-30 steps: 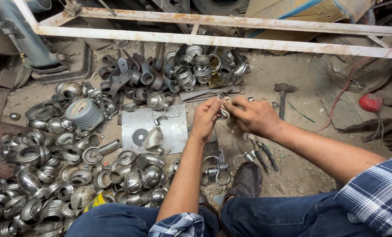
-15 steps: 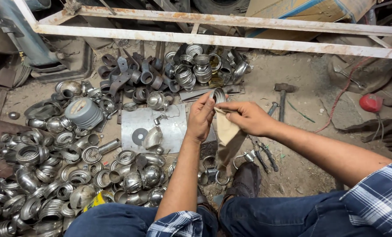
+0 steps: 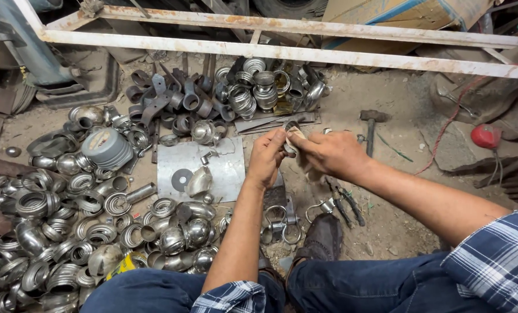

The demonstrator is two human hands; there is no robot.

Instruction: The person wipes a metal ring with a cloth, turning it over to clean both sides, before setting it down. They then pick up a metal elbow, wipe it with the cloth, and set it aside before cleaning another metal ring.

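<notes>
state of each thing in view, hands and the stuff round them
left hand: closed on a small metal ring
right hand: pressing a pale cloth on the ring
hammer: lying on the ground, untouched
pliers: lying by the right forearm
flat metal plate: flat on the ground

The floor point(image 3: 398, 174) was bare, dusty ground strewn with grit. A rusty white metal frame point(image 3: 282, 51) ran across the top. Heaps of shiny metal rings point(image 3: 67, 232) covered the left side, and a flat steel plate point(image 3: 212, 168) lay nearby. Light was even daylight.
</notes>
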